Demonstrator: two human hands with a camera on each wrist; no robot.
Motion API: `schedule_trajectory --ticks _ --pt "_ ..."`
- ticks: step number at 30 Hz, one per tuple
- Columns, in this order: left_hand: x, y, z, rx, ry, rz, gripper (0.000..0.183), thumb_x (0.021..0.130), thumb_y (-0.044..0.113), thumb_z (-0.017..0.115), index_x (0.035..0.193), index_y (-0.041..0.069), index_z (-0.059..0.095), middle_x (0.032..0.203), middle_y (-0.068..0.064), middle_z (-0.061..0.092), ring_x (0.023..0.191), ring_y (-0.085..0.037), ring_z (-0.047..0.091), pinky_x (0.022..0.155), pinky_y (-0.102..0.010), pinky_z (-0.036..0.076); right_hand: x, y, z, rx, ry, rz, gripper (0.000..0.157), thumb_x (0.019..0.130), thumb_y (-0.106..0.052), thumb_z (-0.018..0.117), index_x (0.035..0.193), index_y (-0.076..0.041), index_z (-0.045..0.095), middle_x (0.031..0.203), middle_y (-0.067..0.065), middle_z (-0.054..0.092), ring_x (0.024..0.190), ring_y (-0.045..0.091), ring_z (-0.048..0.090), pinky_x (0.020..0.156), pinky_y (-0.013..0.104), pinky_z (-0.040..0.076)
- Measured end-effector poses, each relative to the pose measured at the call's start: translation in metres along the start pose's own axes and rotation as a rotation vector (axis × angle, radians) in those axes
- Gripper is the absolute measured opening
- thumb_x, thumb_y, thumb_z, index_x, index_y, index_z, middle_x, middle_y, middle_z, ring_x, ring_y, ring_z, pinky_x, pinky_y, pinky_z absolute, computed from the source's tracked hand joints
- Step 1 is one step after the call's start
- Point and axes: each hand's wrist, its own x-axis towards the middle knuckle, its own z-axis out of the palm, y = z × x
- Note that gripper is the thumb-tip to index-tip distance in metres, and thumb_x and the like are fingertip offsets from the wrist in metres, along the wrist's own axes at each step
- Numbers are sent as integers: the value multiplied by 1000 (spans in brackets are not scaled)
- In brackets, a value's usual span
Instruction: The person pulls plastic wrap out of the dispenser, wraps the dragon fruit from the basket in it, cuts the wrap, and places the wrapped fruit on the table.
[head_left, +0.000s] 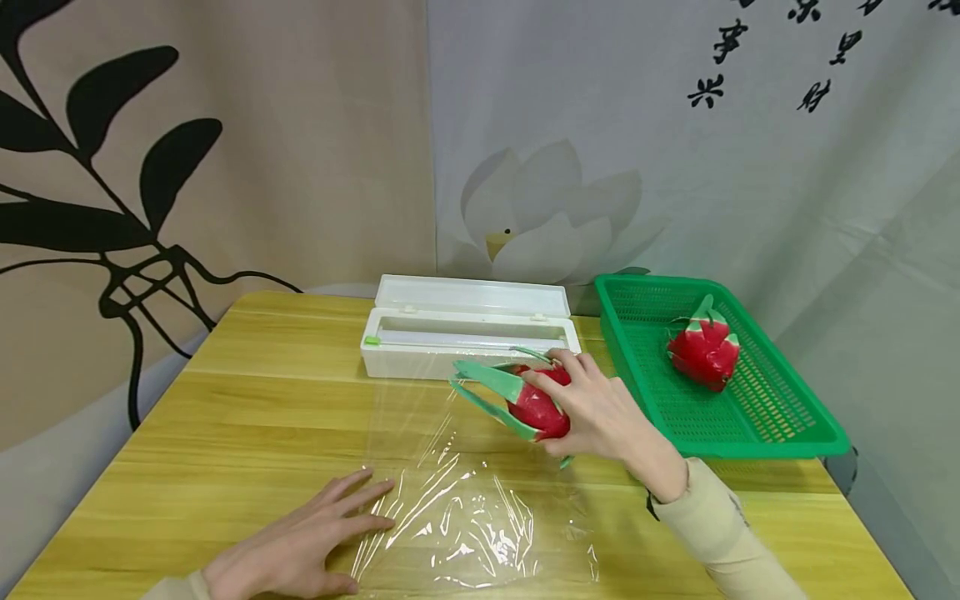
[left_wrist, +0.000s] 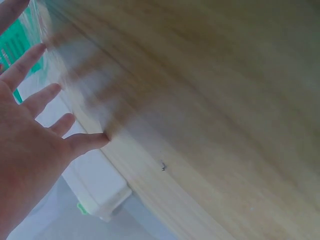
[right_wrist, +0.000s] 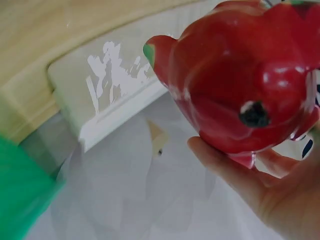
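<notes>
My right hand (head_left: 600,408) grips a red dragon fruit (head_left: 542,407) with long green leaf tips, held over the upper part of a clear sheet of plastic wrap (head_left: 480,508). In the right wrist view the dragon fruit (right_wrist: 240,80) shows its dark end spot, with fingers curled round its side. My left hand (head_left: 307,533) has its fingers spread at the wrap's left edge; in the left wrist view the left hand (left_wrist: 35,125) reaches over the wood with straight fingers. The wrap runs from a white dispenser box (head_left: 465,358) whose lid stands up, with the roll (head_left: 472,339) inside.
A green plastic basket (head_left: 772,358) stands at the back right of the wooden table (head_left: 247,417), holding a second dragon fruit (head_left: 705,354). Behind the table hangs a printed cloth (head_left: 337,150) with a plant, a lotus and black characters.
</notes>
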Motion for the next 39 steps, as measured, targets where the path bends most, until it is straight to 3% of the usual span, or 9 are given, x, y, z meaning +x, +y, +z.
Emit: schedule_trajectory --ticks 7,16,24,32,39 --pt "0 0 0 27 9 6 64 71 48 75 130 34 54 152 -4 37 131 -39 35 85 -59 50 2 -26 17 -1 6 -96 76 57 -49 83 124 -28 56 128 10 51 104 28 55 51 30 54" --pt "-1 1 -1 22 -8 -4 64 71 49 74 130 35 53 153 -5 35 132 -38 33 85 -56 51 5 -54 32 -24 -59 -152 75 59 -52 82 125 -31 53 127 9 49 104 26 53 51 30 54" --pt "-1 0 -1 27 -27 -17 64 74 55 70 132 35 53 153 -5 35 133 -38 33 86 -57 50 5 -64 45 -88 -53 -208 73 58 -52 81 121 -31 53 124 8 49 98 24 52 45 23 47" --pt "-1 2 -2 33 -43 -53 64 73 54 70 132 37 52 153 -2 37 135 -35 32 91 -53 49 0 -70 56 -162 -89 -206 78 59 -57 80 127 -32 50 126 11 50 95 24 52 43 22 41" --pt "-2 1 -1 36 -39 -48 64 74 56 69 132 37 51 153 -2 36 137 -32 29 91 -51 49 1 -73 57 -152 -100 -206 84 63 -59 79 136 -36 45 131 10 50 100 24 56 50 25 49"
